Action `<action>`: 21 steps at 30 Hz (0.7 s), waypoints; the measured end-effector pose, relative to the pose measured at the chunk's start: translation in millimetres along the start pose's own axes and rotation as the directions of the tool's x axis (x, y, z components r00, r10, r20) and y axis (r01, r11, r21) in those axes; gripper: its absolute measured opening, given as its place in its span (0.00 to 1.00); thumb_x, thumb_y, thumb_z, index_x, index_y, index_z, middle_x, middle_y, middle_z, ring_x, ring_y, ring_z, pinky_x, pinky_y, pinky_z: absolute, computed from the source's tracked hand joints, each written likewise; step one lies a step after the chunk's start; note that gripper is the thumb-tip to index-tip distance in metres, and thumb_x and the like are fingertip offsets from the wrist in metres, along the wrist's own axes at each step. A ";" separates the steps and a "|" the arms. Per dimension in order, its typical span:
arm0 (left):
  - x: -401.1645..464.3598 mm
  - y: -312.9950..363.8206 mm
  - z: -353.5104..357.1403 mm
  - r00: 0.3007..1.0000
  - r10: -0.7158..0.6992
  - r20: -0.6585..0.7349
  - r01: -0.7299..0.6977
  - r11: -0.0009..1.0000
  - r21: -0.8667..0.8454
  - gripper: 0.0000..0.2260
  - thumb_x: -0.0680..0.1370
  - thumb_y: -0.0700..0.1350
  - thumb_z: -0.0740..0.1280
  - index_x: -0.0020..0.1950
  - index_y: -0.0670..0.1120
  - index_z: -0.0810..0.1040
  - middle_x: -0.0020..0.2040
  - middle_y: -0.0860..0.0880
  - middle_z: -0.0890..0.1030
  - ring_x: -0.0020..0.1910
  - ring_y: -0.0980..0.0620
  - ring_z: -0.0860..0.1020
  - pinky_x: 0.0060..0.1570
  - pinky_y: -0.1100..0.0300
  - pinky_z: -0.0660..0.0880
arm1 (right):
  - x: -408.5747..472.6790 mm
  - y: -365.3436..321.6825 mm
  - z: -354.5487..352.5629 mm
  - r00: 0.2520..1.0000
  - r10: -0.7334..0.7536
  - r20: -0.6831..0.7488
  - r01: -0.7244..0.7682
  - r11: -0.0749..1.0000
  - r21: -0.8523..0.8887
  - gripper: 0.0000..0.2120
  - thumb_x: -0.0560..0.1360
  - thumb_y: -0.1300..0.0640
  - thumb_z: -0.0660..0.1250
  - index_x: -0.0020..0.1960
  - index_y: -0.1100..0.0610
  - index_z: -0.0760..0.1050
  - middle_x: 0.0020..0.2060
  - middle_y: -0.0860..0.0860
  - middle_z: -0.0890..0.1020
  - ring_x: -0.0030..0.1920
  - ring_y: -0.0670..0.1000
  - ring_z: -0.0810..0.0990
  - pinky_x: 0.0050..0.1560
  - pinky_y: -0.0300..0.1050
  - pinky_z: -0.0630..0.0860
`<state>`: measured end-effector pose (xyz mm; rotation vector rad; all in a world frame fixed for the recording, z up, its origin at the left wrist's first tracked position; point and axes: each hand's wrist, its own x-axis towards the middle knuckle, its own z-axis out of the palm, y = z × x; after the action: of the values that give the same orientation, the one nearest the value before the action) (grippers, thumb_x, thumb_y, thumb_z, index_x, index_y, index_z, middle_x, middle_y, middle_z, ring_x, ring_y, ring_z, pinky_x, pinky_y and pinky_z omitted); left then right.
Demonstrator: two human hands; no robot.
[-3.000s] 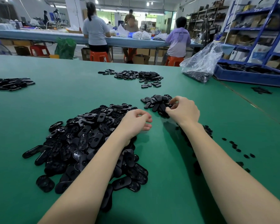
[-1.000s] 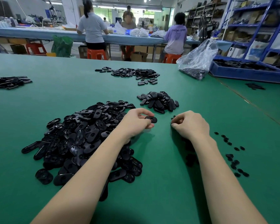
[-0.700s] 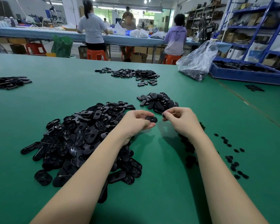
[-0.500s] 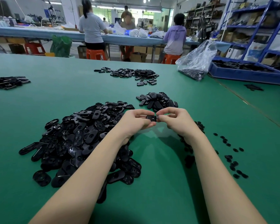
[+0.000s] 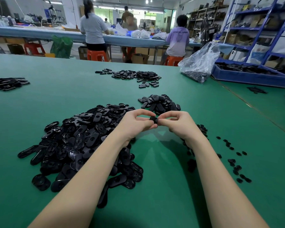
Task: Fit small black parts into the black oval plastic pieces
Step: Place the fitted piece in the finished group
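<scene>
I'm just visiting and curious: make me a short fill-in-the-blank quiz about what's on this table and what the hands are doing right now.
1. The table has a ____ surface.
2. The big pile of oval pieces lies beside the person's ____ forearm.
3. Both the left hand and the right hand pinch one black piece ____ the table, not resting on it.
4. The clear plastic bag lies next to a ____ tray.

Missing words: green; left; above; blue
</scene>
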<state>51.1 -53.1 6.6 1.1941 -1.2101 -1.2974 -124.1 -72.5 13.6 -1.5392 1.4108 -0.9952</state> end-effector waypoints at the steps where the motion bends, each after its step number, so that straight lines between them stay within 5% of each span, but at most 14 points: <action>1: -0.4 0.2 -0.3 1.000 0.008 0.001 -0.008 1.000 0.014 0.11 0.76 0.31 0.70 0.53 0.43 0.83 0.45 0.41 0.87 0.48 0.46 0.86 0.54 0.59 0.81 | -0.1 -0.4 0.5 1.000 0.001 -0.001 -0.001 1.000 -0.006 0.02 0.72 0.56 0.77 0.43 0.51 0.86 0.34 0.46 0.84 0.28 0.37 0.74 0.41 0.38 0.70; 6: -0.8 2.2 -0.9 0.997 0.064 -0.037 -0.057 0.986 0.160 0.11 0.74 0.33 0.72 0.52 0.45 0.84 0.43 0.41 0.87 0.39 0.53 0.82 0.42 0.64 0.79 | -1.8 -2.5 -0.6 1.000 0.013 0.002 -0.013 1.000 -0.007 0.03 0.71 0.56 0.78 0.41 0.50 0.86 0.30 0.43 0.83 0.26 0.35 0.74 0.38 0.37 0.69; 11: -0.1 0.9 -0.3 0.997 0.069 -0.036 -0.060 0.976 0.209 0.11 0.74 0.34 0.72 0.51 0.47 0.85 0.42 0.45 0.87 0.42 0.52 0.83 0.54 0.60 0.80 | -3.8 -5.8 -2.2 0.999 0.049 -0.014 -0.050 0.997 -0.053 0.07 0.70 0.54 0.80 0.47 0.50 0.84 0.35 0.46 0.86 0.23 0.36 0.72 0.34 0.37 0.66; 15: -0.2 3.0 -3.6 1.000 0.012 0.009 -0.013 0.996 0.084 0.11 0.75 0.31 0.71 0.53 0.44 0.83 0.44 0.42 0.87 0.45 0.49 0.85 0.54 0.60 0.80 | -4.3 -7.0 -5.2 0.993 0.107 0.041 -0.106 0.994 -0.027 0.08 0.72 0.50 0.79 0.49 0.50 0.84 0.37 0.45 0.87 0.24 0.41 0.68 0.24 0.32 0.62; 21: 0.0 7.2 -1.5 1.000 0.001 -0.009 -0.001 1.000 -0.003 0.08 0.75 0.31 0.71 0.50 0.42 0.83 0.42 0.42 0.86 0.41 0.49 0.82 0.48 0.62 0.81 | -5.7 -3.2 -6.2 0.978 0.173 0.120 -0.188 0.974 0.126 0.07 0.69 0.48 0.81 0.41 0.48 0.84 0.38 0.44 0.85 0.27 0.43 0.71 0.23 0.35 0.61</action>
<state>52.8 -53.5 13.8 1.1955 -1.2017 -1.2917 -129.1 -67.0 18.7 -1.3200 1.3517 -0.8664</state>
